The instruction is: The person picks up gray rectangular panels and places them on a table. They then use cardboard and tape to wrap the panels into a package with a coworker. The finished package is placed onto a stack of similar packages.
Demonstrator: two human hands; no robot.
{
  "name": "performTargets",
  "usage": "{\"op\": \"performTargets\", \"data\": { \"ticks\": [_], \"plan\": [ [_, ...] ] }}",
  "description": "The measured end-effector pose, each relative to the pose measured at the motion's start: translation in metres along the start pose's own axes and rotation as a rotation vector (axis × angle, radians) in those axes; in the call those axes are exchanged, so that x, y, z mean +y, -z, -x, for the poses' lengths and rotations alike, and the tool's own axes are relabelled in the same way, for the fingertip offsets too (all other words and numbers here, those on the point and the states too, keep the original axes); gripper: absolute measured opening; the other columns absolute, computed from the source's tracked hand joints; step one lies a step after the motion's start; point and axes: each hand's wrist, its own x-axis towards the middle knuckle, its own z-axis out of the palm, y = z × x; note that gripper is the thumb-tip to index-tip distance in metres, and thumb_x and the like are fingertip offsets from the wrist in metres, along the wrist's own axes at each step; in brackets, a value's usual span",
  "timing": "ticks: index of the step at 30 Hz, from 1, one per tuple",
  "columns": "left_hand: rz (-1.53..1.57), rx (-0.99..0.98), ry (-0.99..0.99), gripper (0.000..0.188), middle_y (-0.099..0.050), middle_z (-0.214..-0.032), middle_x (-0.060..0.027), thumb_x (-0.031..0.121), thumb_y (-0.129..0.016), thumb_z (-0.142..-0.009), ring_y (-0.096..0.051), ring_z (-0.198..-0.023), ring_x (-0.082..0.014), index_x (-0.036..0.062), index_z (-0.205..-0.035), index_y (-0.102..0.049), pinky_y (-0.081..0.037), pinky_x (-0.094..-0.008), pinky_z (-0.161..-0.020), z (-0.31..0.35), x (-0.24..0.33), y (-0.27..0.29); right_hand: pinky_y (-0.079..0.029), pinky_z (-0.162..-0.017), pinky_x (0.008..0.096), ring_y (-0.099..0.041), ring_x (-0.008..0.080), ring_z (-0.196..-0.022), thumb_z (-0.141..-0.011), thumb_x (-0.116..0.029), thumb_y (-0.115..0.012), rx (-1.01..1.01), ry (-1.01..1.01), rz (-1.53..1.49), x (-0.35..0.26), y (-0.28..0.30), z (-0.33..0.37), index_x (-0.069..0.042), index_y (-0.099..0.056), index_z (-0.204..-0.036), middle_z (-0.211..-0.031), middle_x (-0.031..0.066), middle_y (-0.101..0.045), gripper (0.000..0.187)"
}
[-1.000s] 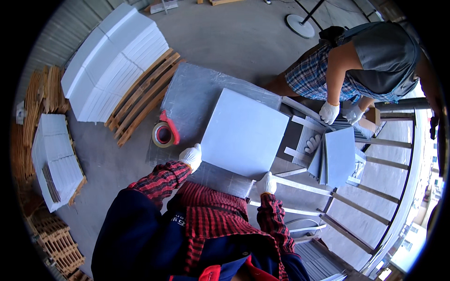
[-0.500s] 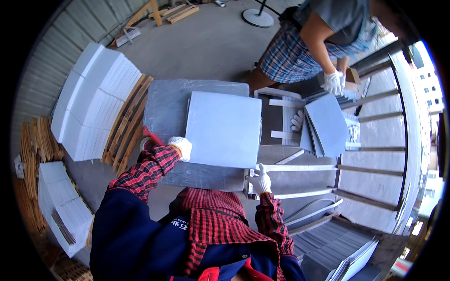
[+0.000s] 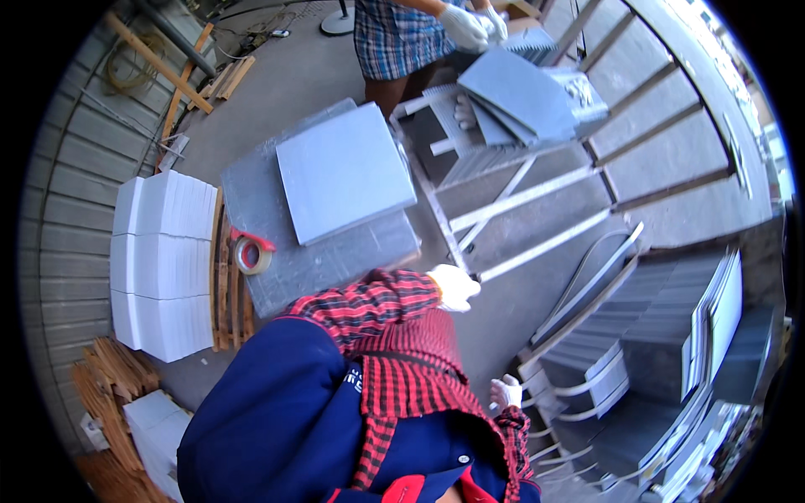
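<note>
My left hand (image 3: 454,287), in a white knit glove, is held out in front of my body, past the near corner of the covered table. Its fingers are loosely extended and nothing shows in them. My right hand (image 3: 506,391), also gloved, hangs at the right beside a rack of grey tiles (image 3: 654,289). Its fingers look slightly curled and apart, with nothing visible in them. A stack of square light-grey tiles (image 3: 345,174) lies on the plastic-covered table (image 3: 260,205), apart from both hands. A tape dispenser (image 3: 252,253) rests at the table's left edge.
A co-worker in plaid shorts (image 3: 396,46) stands at the far side, gloved hands over fanned grey tiles (image 3: 520,92). A metal frame (image 3: 524,197) extends right of the table. White blocks (image 3: 163,260) are stacked on a wooden pallet (image 3: 225,293) at left.
My view and body have turned right toward the tile rack. My left hand has left the tile stack's near-left corner; my right hand has moved from its near-right corner to beside the rack.
</note>
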Motion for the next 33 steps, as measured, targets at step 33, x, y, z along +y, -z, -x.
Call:
{"op": "performTargets", "data": {
  "ticks": [33],
  "plan": [
    [-0.031, -0.525, -0.143, 0.050, -0.067, -0.122, -0.0171, 0.042, -0.056, -0.089, -0.061, -0.117, -0.0324, 0.0086, -0.126, -0.062, -0.045, -0.0389, -0.102, -0.208, 0.177, -0.043, -0.050, -0.060, 0.0277, -0.063, 0.0129, -0.073, -0.085, -0.015, -0.073, 0.318, 0.223, -0.084, 0.045, 0.091, 0.002, 0.002, -0.053, -0.134, -0.089, 0.0077, -0.068, 0.055]
  ]
}}
